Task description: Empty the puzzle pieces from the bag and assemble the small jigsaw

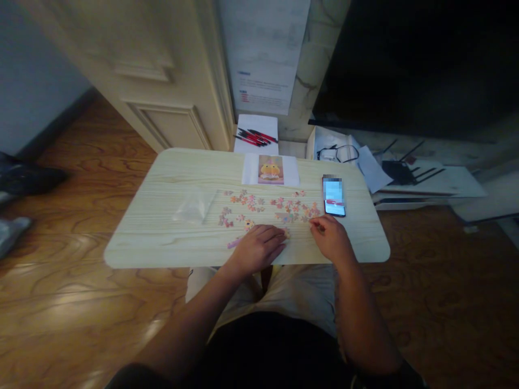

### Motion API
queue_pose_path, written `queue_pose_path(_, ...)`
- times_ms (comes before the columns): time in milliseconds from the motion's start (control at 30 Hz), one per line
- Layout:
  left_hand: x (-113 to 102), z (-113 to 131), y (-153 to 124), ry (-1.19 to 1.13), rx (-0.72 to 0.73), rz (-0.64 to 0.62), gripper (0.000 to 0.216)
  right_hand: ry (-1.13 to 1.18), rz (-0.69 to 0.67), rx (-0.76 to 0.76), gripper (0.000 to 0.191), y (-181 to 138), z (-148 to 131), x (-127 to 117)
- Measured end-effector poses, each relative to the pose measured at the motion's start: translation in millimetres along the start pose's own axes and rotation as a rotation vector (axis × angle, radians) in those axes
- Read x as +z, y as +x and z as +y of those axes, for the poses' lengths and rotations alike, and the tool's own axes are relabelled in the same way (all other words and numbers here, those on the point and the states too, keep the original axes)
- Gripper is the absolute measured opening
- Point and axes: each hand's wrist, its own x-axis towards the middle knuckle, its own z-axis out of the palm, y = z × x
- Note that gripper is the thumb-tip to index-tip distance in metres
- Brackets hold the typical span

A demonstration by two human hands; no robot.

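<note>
Loose jigsaw puzzle pieces in pink and orange tones lie scattered over the middle of the table. My left hand rests palm down near the front edge, fingers stretched to the right and covering part of some joined pieces. By its fingertips a puzzle piece shows. My right hand is to the right, its thumb and index finger pinched at a small puzzle piece, the other fingers curled. Behind the pieces lies a printed picture of a yellow figure on white paper.
The table holds a clear plastic bag on the left and a lit phone on the right. Beyond the far edge are several red-and-black pens on paper, glasses and a black router.
</note>
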Motion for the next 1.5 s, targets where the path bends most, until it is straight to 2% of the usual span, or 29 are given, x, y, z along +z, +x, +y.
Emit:
queue_pose_path(200,1.6,2.9,-5.7,-0.028,0.098,0.041,0.023,-0.066,0.011,-0.044,0.022,28.4,-8.3,6.8)
queue_pose_path(400,0.5,8.3,-11.5,-0.017,0.192,0.069,0.021,-0.173,-0.089,-0.059,0.023,61.1,-20.9,26.7)
queue_pose_path(567,1.7,8.5,-10.3,-0.017,0.170,0.080,0.022,-0.157,-0.088,-0.030,0.016,69.3,-15.5,32.8)
queue_pose_path(733,3.7,7.8,-9.3,-0.014,0.126,0.048,0.026,-0.071,-0.056,-0.034,0.009,64.6,-11.3,27.5)
queue_pose_path(900,3.3,8.2,-8.2,-0.038,0.099,0.009,0.028,0.101,-0.039,-0.022,0.011,44.3,-16.7,17.0)
queue_pose_path(1067,0.6,9.7,-5.4,-0.058,0.072,0.011,0.028,0.119,-0.116,-0.119,0.016,22.0,-18.1,9.1)
queue_pose_path(1167,-5.1,7.1,-4.3,-0.035,-0.031,0.055,0.028,0.092,-0.174,-0.093,0.020,12.0,-15.7,6.2)
queue_pose_path(1267,-16.0,-3.9,-0.2,0.057,-0.242,0.078,0.028,0.099,-0.223,-0.016,0.021,6.5,-14.3,6.5)
queue_pose_path(1400,-34.4,-33.7,14.0,0.284,-0.502,0.063,0.033,0.087,-0.228,0.007,0.018,5.2,-15.9,10.5)
queue_pose_path(1500,-44.4,-58.6,27.3,0.392,-0.606,0.025,0.034,0.089,-0.205,-0.016,0.018,5.6,-18.7,12.7)
